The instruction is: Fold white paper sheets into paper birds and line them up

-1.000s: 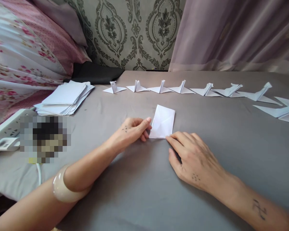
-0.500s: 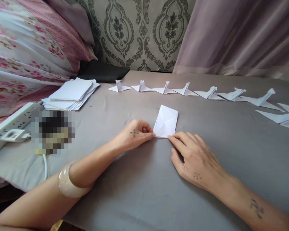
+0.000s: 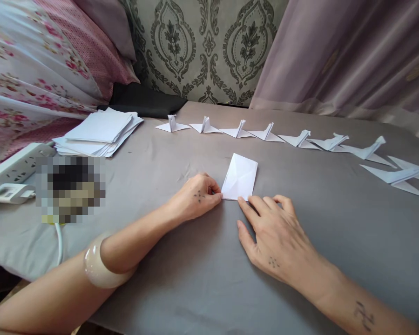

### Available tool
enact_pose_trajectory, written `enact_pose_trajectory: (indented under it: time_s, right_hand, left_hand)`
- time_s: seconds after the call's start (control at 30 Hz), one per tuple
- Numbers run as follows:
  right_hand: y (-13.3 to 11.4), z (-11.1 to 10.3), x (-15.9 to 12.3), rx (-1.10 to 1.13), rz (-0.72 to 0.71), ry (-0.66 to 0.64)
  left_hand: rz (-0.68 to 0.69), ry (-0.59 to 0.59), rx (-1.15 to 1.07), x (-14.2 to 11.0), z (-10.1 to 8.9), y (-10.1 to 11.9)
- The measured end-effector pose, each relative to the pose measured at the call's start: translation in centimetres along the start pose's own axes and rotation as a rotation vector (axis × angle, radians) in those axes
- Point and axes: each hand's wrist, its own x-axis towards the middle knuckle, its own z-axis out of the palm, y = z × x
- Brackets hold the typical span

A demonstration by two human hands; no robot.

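Note:
A small folded sheet of white paper lies on the grey cloth, with faint creases crossing its face. My left hand pinches its near left corner between thumb and index finger, the other fingers curled in. With fingers spread, my right hand rests at the paper's near edge. Its index fingertip presses on that edge, right of the middle, while the thumb lies apart on the cloth.
Several folded white paper birds stand in a row across the back and right. A stack of white paper lies at the back left. Nearer are a white power strip, a plug with a cable and a blurred-out object.
My right hand has slid left along the paper's near edge, its index fingertip moving in from the right corner. My left hand keeps its pinch. The view has shifted slightly.

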Motion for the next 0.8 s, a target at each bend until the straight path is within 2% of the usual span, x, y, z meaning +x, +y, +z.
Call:
enact_pose_trajectory:
  time_s: [0.2, 0.4, 0.67, 0.8]
  right_hand:
    - [-1.6, -0.2, 0.7, -0.056, 0.030, -0.052]
    - [-3.3, -0.7, 1.6, -0.185, 0.037, -0.102]
    - [-5.5, -1.2, 2.8, -0.338, 0.038, -0.237]
    - [-6.0, -1.1, 3.3, -0.338, 0.011, -0.217]
  left_hand:
    - [0.020, 0.023, 0.006, 0.0, -0.1, -0.1]
    - [-0.007, -0.045, -0.090, 0.6, -0.6, -1.1]
    - [-0.049, 0.082, -0.122, 1.0, -0.9, -1.8]
    - [0.005, 0.102, -0.104, 0.7, -0.9, -1.4]
